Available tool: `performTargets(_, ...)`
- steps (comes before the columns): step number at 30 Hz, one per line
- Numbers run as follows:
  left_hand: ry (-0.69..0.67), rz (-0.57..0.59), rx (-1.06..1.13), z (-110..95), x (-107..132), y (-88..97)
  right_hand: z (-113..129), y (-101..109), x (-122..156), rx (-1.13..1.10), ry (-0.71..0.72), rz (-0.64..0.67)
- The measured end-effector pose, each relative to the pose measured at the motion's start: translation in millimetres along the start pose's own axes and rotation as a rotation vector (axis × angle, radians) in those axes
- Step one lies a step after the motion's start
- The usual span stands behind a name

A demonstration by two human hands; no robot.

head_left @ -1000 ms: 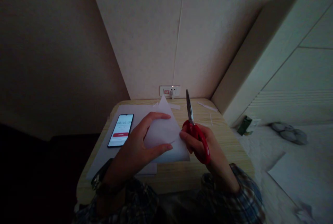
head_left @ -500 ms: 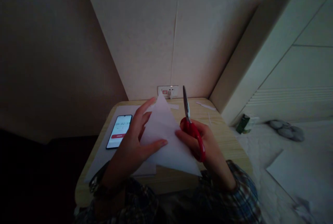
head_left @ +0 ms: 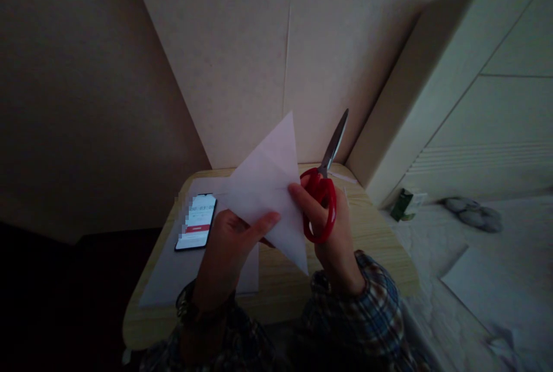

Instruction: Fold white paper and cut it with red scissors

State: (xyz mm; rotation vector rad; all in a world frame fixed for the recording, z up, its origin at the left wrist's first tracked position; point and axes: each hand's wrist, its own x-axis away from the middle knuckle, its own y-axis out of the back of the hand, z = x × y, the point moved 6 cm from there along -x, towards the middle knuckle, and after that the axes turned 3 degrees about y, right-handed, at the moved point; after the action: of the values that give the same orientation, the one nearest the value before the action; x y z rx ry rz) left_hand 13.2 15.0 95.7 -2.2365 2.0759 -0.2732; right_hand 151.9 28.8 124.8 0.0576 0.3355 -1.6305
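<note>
A folded white sheet of paper [head_left: 268, 179], roughly triangular with a sharp upper tip, is held up above the small table. My left hand [head_left: 237, 239] pinches its lower left part, thumb on the near face and the other fingers mostly behind. Red-handled scissors [head_left: 330, 205] hang on the fingers of my right hand [head_left: 330, 234], blades together and pointing up to the right, apart from the paper. The right thumb or a finger also presses on the paper's right edge.
On the wooden table [head_left: 371, 262], a phone [head_left: 196, 222] showing a timer lies on flat white paper [head_left: 162, 280]. A thin paper strip [head_left: 343, 177] lies at the back right. Right of the table are a green-and-white box [head_left: 404, 205], a grey item [head_left: 473, 215] and a white sheet [head_left: 492, 285].
The paper has turned clockwise and risen, its tip now further right and higher. The scissors have swung to point up-right. My left hand has shifted lower on the paper.
</note>
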Motion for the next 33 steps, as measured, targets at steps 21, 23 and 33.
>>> performTargets(21, -0.006, -0.076, -0.075, -2, 1, 3.1, -13, 6, 20, 0.054, -0.177, 0.117)
performTargets(23, 0.02, -0.012, -0.078, 1, 0, 0.2, -12, 7, 20, 0.063, -0.173, 0.102)
performTargets(33, -0.092, -0.063, -0.078, -12, 2, 5.0, -12, 1, 21, 0.071, -0.181, 0.225)
